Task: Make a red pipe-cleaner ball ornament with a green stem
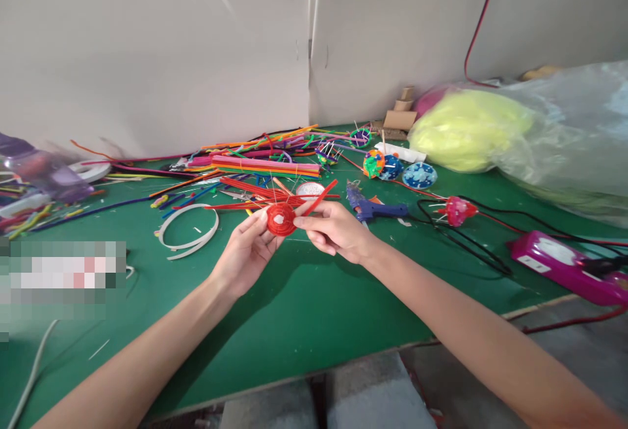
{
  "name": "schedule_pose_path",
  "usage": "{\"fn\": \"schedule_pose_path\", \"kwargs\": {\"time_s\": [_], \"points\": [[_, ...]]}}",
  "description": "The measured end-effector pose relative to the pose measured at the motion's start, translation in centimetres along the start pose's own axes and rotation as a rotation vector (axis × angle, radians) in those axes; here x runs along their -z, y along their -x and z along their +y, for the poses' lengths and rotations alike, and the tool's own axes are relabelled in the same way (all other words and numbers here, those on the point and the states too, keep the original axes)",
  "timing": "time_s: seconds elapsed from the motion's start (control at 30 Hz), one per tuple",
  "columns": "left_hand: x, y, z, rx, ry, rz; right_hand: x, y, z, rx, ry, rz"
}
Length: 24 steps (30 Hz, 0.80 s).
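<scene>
My left hand pinches a small round piece coiled from red pipe cleaner, with a white spot in its middle. Thin pale spokes seem to stick out from its edge. Between the thumb and fingers of my right hand is a red pipe cleaner, its free end pointing up and right. The right thumb touches the coil's right edge. Just behind both hands lie loose red pipe cleaners and a white roll. A blue glue gun rests to the right of my right hand.
Bundled coloured pipe cleaners lie along the wall. Finished-looking mushroom-like pieces, one blue and one red, sit rightward. A purple power strip, dark cables and a plastic bag occupy the right. A white strip loop lies left.
</scene>
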State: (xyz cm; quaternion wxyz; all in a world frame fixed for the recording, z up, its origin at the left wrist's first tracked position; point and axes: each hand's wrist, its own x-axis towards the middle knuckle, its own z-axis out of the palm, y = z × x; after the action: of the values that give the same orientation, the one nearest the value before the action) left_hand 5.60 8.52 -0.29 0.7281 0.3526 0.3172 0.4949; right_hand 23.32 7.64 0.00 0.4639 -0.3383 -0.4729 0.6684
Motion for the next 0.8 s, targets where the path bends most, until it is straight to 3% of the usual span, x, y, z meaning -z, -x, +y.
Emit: {"fn": "schedule_pose_path", "kwargs": {"time_s": [0.23, 0.43, 0.63, 0.8], "points": [[0.03, 0.0, -0.03, 0.004, -0.008, 0.012, -0.48, -0.15, 0.66, 0.072, -0.055, 0.097], [-0.01, 0.02, 0.13, -0.006, 0.001, -0.004, -0.29, 0.03, 0.01, -0.037, -0.059, 0.029], [-0.06, 0.06, -0.11, 0.016, 0.023, 0.009, -0.28, 0.11, -0.02, -0.041, -0.053, 0.0], [0.02, -0.02, -0.3, 0.029, 0.034, 0.011, -0.64, -0.01, 0.4, -0.009, -0.075, 0.066]]}}
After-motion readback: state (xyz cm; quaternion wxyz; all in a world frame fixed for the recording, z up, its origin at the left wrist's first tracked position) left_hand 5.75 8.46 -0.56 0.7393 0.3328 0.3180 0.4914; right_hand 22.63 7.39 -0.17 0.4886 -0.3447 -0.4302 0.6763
